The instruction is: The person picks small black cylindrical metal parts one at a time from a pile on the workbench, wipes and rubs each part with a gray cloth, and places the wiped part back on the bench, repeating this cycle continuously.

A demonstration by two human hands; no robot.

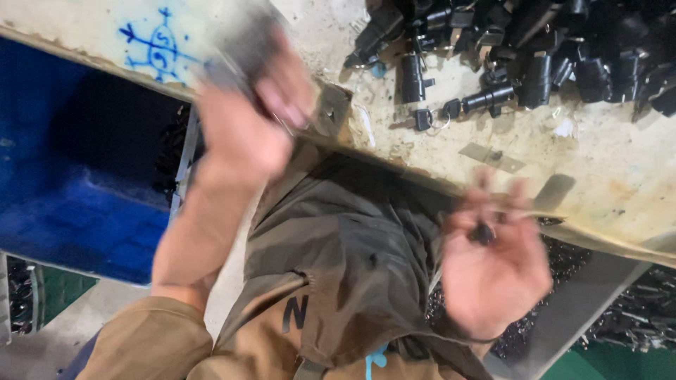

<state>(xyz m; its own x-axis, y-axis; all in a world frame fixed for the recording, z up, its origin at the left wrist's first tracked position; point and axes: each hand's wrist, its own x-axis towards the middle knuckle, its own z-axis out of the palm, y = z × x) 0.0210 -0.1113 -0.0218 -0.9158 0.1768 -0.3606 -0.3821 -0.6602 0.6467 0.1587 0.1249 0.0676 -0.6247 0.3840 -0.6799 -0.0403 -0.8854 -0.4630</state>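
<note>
1. The left hand (243, 130), in the upper middle-left of the frame, is raised over the near edge of the workbench (598, 176). Its fingers are curled tight around a dark flat piece (243, 49); motion blur hides what the piece is, but the wrap of the fingers reads as a firm grasp rather than a pinch.

2. The right hand (493, 271), lower right of centre, is turned palm up below the bench edge. Thumb and first fingers pinch a small black part (483, 233) at their tips while the other fingers fan loosely. The palm-up pose seems to keep the tiny part from dropping.

3. A pile of black parts (535, 49) fills the upper right of the frame on the bench top, some with small metal rings; it lies within easy reach of either hand.

4. A blue bin (84, 190) sits at the left of the frame, below the bench, close to the left forearm.

5. A blue pen drawing (158, 49) marks the bench surface in the upper left.

6. A brown jacket (338, 267) fills the lower centre, between the two hands.
</note>
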